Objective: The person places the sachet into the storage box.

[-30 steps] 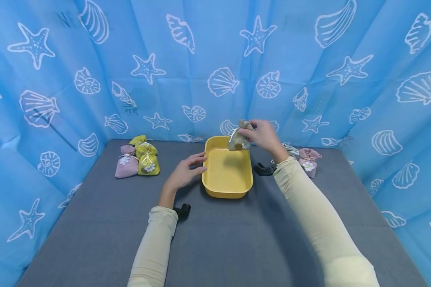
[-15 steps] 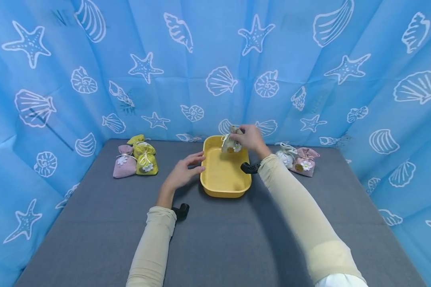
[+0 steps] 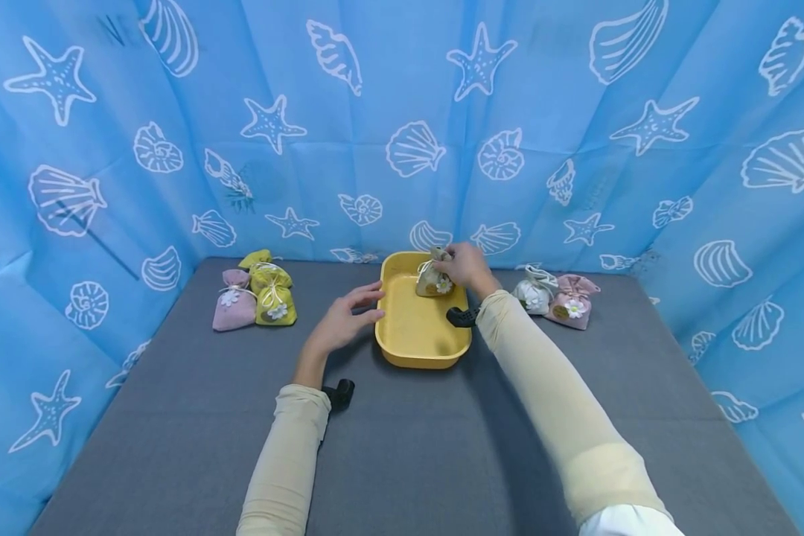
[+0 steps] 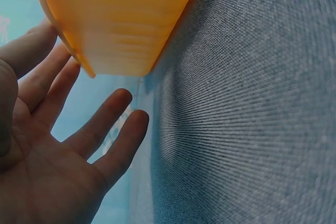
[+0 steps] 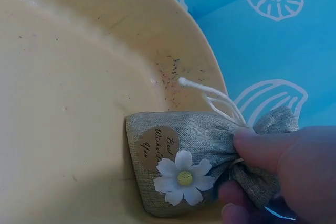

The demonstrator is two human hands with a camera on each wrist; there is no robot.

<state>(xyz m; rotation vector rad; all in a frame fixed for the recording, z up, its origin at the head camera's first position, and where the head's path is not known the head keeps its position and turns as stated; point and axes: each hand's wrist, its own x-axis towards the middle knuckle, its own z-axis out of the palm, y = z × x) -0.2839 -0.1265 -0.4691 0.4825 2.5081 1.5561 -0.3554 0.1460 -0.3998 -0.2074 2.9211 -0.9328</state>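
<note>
A: Start at the right hand [image 3: 465,266]. What has it got?

B: Its fingers [image 5: 262,148] pinch the gathered neck of a grey-green sachet [image 3: 434,280], which sits in the far end of the yellow tray [image 3: 420,348], its base against the tray floor.

A: And the left hand [image 3: 344,321]?

B: Spread, fingers relaxed, holding nothing. It lies just beside the tray's left wall; the left wrist view shows the fingers [image 4: 105,119] close under the rim, though I cannot tell whether they touch it.

A: What lies around?

B: To the right of the tray, near the far edge of the grey table [image 3: 402,447], a white sachet [image 3: 533,292] and a pink sachet [image 3: 569,301] lie side by side. Well apart on the left stand another pink sachet [image 3: 231,310] and a yellow-green sachet [image 3: 273,298], with one more partly hidden behind. Blue curtain [image 3: 402,112] printed with shells and starfish closes three sides. Nothing stands between the hand and the tray.

A: How does the held sachet look?

B: Coarse linen weave, cinched with white cord [image 5: 212,98], a round brown label with script, and a white fabric daisy [image 5: 181,177] with a yellow centre.
</note>
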